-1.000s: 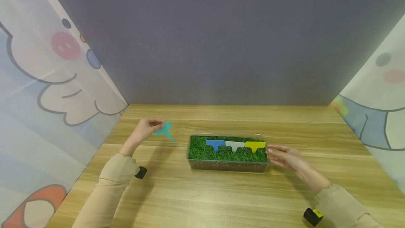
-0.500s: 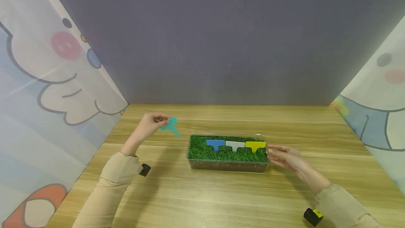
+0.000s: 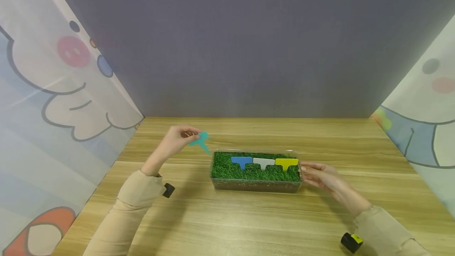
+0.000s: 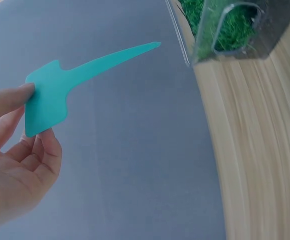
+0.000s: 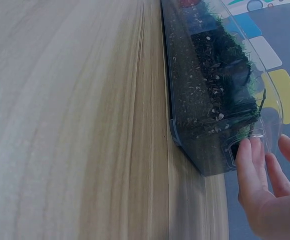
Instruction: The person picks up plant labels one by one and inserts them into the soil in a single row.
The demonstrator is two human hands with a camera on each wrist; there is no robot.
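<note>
My left hand (image 3: 179, 139) pinches a teal T-shaped plant label (image 4: 50, 100) by its wide head, between thumb and fingers. The label's pointed stem slants down to the right, its tip close to the planter's left end in the head view. A clear plastic planter box (image 3: 256, 187) with green grass (image 3: 224, 167) on dark soil stands on the table. Blue (image 3: 241, 161), white (image 3: 264, 162) and yellow (image 3: 286, 163) labels stand in a row in the grass. With fairly straight fingers, my right hand (image 3: 321, 177) touches the planter's right end, by its moulded handle recess (image 5: 234, 147).
The wooden table (image 3: 249, 224) runs back to a grey wall (image 3: 249, 50). Printed cartoon curtains (image 3: 71, 102) hang at both sides. A small black device (image 3: 168, 190) sits at the left cuff and another black device (image 3: 351, 243) at the right one.
My left hand has moved right with the teal plant label, bringing it near the planter's left end. The right hand and the planter have stayed where they were.
</note>
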